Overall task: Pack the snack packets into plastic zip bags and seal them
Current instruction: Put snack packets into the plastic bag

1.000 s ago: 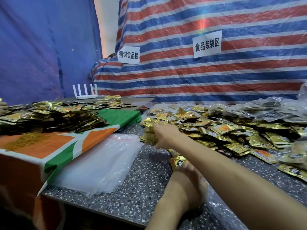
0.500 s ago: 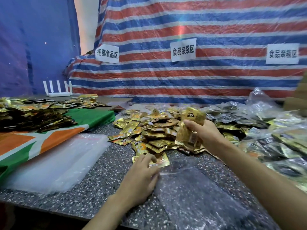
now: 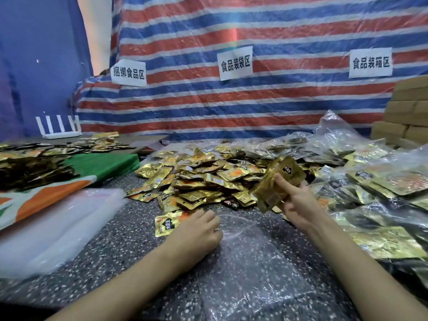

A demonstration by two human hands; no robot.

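Head view: the right hand (image 3: 298, 205) holds a bundle of snack packets (image 3: 275, 184) above the table (image 3: 115, 246), fingers (image 3: 286, 185) clamped round it. The zip bag (image 3: 250, 269) lies flat below-left, its long axis running toward the person and its mouth at the nearer left hand (image 3: 196, 232). That hand's curled fingers touch the edge; whether they pinch it I cannot tell.

The packets (image 3: 278, 181) in my right grip (image 3: 298, 205) are shiny gold, one bearing a black diamond mark. The heap (image 3: 203, 181) beyond my left grip (image 3: 199, 230) is gold with orange patches and black labels. Under both grips I see the bench (image 3: 129, 246), dark grey flecked white, and a clear zip bag (image 3: 250, 262). Left of the left grip: a green, white and orange cloth (image 3: 99, 167), milky bags (image 3: 58, 228). Far beyond, a red, blue and white striped tarp (image 3: 254, 100) with white signs (image 3: 235, 63), black characters.
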